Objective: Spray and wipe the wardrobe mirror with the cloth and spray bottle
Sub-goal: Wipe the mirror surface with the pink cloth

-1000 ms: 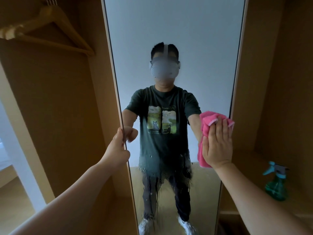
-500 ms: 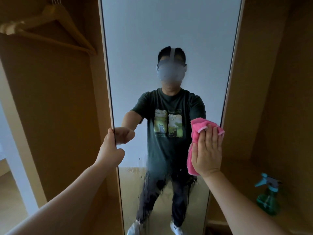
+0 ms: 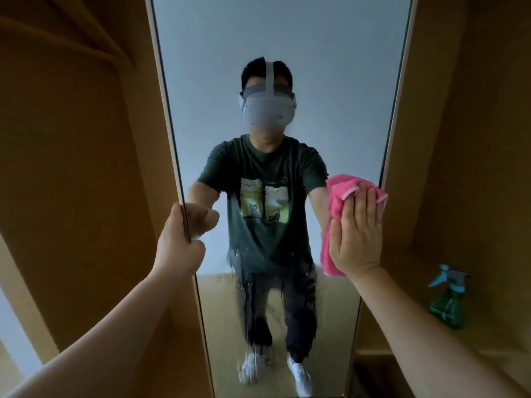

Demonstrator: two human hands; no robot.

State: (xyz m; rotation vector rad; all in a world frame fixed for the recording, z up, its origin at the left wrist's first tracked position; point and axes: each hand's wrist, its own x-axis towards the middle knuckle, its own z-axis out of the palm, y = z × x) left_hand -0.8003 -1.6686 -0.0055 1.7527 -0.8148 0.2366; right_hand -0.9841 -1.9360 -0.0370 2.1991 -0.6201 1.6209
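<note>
- Mirror: tall panel, upright, set between the wooden wardrobe sides.
- Left hand: curled round the mirror's left edge and gripping it. The fingertips are hidden behind the panel.
- Right hand: flat on the glass near the right edge, fingers straight and close together, pointing up, not curled.
- Cloth: pink, bunched, pressed between the right palm and the mirror. It shows above the fingertips, runs down the thumb side, and pokes out below the heel of the hand.
- Wet streaks: droplets and runs across the lower glass, starting level with the right wrist.
- Spray bottle: green with a teal trigger, upright on the wardrobe shelf to the right, well apart from both hands.
</note>
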